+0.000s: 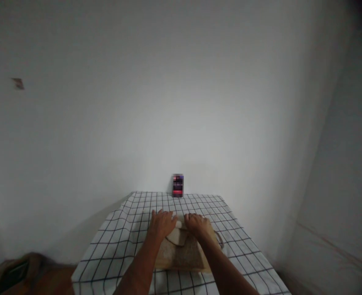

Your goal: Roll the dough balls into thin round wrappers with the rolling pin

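Note:
A tan handbag (181, 258) with a pale rounded flap (177, 237) rests on the checked cloth, straight in front of me. My left hand (161, 223) is at the upper left of the bag, its fingers bent over the far edge and the thumb pointing inward. At the upper right, my right hand (197, 223) curls over the same edge, with its thumb near the flap. Between the two thumbs shows a small whitish patch. The fingertips beyond the edge are partly hidden. A thin strap (219, 239) loops out on the bag's right side.
A white cloth with dark check lines (113, 241) covers the table. At its far end a small dark, pixelated rectangle (177, 185) stands against the plain wall (181, 102). A brown object (18, 270) sits low at the left.

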Available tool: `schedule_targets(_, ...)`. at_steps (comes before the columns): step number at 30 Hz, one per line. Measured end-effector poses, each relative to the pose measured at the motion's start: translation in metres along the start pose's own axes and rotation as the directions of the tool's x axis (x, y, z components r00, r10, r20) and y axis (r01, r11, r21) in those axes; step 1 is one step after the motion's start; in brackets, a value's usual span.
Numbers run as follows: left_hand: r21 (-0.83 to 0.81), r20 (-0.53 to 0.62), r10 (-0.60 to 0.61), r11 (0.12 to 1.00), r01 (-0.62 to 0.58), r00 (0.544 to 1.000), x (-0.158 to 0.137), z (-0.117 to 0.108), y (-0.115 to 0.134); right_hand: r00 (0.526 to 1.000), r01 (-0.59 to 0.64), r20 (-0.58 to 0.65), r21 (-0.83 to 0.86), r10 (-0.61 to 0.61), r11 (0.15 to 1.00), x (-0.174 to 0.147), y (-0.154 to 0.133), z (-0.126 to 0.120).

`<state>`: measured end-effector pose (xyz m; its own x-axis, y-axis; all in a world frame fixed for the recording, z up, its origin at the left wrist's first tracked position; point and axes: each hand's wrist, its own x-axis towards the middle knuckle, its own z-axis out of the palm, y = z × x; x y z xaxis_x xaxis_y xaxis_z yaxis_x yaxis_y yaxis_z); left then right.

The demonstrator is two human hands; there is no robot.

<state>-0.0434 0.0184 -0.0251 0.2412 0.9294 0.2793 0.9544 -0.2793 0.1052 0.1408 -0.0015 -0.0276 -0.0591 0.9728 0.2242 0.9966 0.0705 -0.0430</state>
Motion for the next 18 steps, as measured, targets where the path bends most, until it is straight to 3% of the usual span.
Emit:
schedule_targets(3, -0.022, -0.024, 0.029, 0.999, -0.029, 0.999, -0.017, -0.009, 0.000, 1.000, 0.009, -0.007, -0.013, -0.009, 1.000, -0.019, -0.006, -0.007)
schedule_targets(9, -0.039, -0.050, 0.045, 0.998, -0.047, 0.998, -0.056, -0.021, 0.003, 0.995, -0.098, 0.002, 0.126, 0.098, 0.987, -0.048, -0.019, -0.015)
schedule_targets(14, -0.030, -0.048, 0.021, 0.999, -0.022, 0.999, -0.088, -0.016, 0.005, 0.985, -0.170, 0.005, 0.162, 0.172, 0.972, -0.074, -0.026, -0.013)
schedule_targets(18, -0.027, -0.073, 0.025, 0.999, -0.027, 0.997, -0.098, -0.006, 0.002, 0.980, -0.188, -0.027, 0.177, 0.195, 0.966, -0.084, -0.030, -0.005)
